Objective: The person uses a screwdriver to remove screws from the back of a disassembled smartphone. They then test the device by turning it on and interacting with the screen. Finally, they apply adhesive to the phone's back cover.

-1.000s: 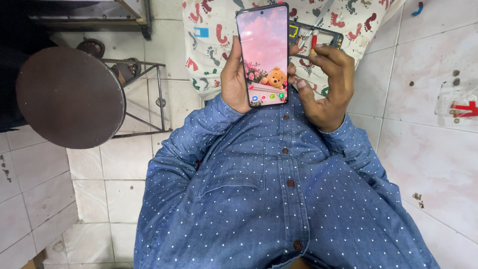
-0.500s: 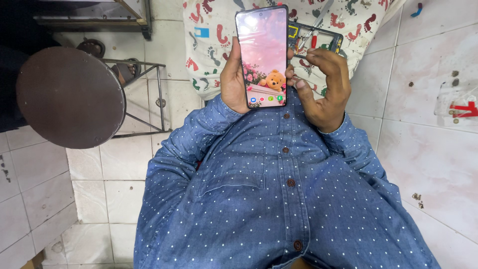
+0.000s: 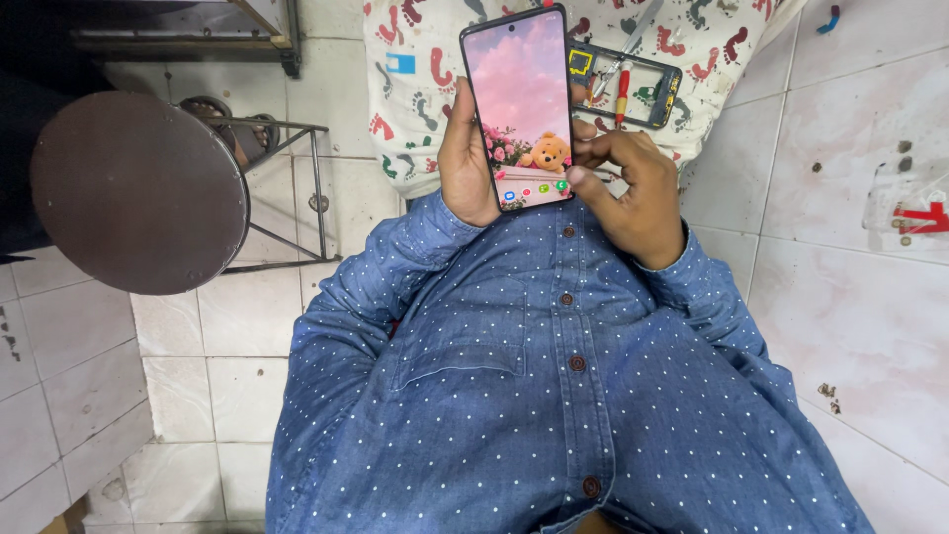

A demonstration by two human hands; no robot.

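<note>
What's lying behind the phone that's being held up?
Behind the phone lies a footprint-patterned cloth carrying a bare phone frame and a red-handled screwdriver. The frame's left end is hidden by the phone.

A left hand [image 3: 467,158] holds a lit smartphone [image 3: 518,107] upright by its edge; the right hand [image 3: 633,188] touches its lower right corner with the thumb. Behind lie a footprint-patterned cloth [image 3: 415,89], a phone frame [image 3: 633,84] and a red-handled screwdriver [image 3: 621,94]. A round stool [image 3: 138,193] stands left.

We look steeply down from our own head, close over our shirt [image 3: 554,396] (chest filling the frame's lower half), tiled floor [image 3: 850,247] around it.
</note>
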